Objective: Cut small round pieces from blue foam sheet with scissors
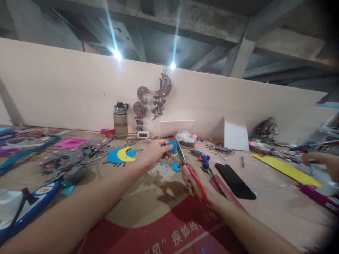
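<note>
Left hand (pixel 156 152) pinches the small blue foam piece (pixel 172 146); right hand (pixel 197 183), gripping red-handled scissors (pixel 189 167), should snip slowly, turning the foam.

This looks like a craft workshop in a bare, unfinished building: raw concrete beams (pixel 238 53) run overhead. The tabletop (pixel 267 197), backed by a plain board wall (pixel 66 95), is strewn with cut foam shapes (pixel 122 155), blue scraps (pixel 165 169), a glue gun (pixel 200 157) and a yellow sheet (pixel 287 170). Finished moon-shaped hanging ornaments (pixel 153 98) lean against the wall; the clutter at far right is probably more of them, though blurred.
</note>
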The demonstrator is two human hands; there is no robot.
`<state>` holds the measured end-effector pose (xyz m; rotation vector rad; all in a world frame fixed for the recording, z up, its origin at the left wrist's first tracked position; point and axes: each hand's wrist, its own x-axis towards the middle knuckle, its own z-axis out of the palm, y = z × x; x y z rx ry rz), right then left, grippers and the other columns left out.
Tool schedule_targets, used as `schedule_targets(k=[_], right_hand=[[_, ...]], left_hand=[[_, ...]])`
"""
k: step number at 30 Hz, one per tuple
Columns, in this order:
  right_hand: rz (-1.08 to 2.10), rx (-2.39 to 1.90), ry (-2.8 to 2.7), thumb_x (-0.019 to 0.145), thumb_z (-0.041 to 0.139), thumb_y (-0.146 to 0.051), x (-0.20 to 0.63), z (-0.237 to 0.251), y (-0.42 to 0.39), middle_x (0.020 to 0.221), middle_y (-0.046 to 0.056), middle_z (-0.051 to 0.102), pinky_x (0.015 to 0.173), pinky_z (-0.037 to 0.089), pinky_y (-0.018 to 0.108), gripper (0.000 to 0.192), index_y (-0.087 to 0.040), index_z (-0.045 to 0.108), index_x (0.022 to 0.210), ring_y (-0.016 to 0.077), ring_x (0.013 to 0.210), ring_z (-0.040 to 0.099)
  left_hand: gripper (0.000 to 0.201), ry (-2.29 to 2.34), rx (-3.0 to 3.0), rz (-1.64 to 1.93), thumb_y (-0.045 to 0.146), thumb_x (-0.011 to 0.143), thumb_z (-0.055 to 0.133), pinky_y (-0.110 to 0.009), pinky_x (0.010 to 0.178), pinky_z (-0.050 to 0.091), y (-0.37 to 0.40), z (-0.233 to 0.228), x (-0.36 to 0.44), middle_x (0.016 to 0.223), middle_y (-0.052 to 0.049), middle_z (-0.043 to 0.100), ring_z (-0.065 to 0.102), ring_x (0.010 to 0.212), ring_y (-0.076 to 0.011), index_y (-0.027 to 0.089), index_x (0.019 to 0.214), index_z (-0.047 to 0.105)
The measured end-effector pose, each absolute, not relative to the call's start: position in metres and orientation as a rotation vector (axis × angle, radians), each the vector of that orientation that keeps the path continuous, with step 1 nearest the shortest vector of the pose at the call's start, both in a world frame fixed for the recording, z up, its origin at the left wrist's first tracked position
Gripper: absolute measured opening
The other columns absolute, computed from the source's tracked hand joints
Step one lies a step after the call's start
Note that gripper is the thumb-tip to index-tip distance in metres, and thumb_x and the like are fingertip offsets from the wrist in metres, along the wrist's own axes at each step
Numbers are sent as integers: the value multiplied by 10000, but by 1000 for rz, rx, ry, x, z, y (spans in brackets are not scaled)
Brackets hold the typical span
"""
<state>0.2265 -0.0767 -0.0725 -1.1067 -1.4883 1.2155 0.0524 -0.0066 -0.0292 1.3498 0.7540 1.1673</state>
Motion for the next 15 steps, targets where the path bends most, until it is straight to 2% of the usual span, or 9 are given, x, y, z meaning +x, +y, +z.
schedule_targets(k=[6, 11, 15], right_hand=[[1232, -1106, -1483, 786, 608, -639, 227, -74, -76, 550, -110, 318, 347, 232, 174, 453, -244, 393, 840, 57, 403, 266], [1303, -1148, -1408, 807, 544, -681, 226, -73, -76, 547, -100, 283, 359, 184, 180, 473, -240, 374, 793, 57, 408, 232], [1285, -1157, -1435, 783, 591, -661, 227, -70, -78, 550, -97, 302, 376, 205, 185, 476, -237, 373, 770, 58, 417, 251]], left_hand=[[204, 775, 1353, 1171, 277, 725, 744, -183, 446, 367, -8, -26, 52, 571, -19, 635, 563, 473, -81, 115, 763, 628], [251, 772, 1396, 1194, 342, 721, 752, -187, 440, 357, -6, -28, 50, 674, -19, 656, 593, 519, -85, 124, 800, 654], [250, 771, 1425, 1194, 350, 733, 739, -192, 448, 357, -7, -28, 49, 773, -28, 672, 625, 563, -92, 133, 831, 666]])
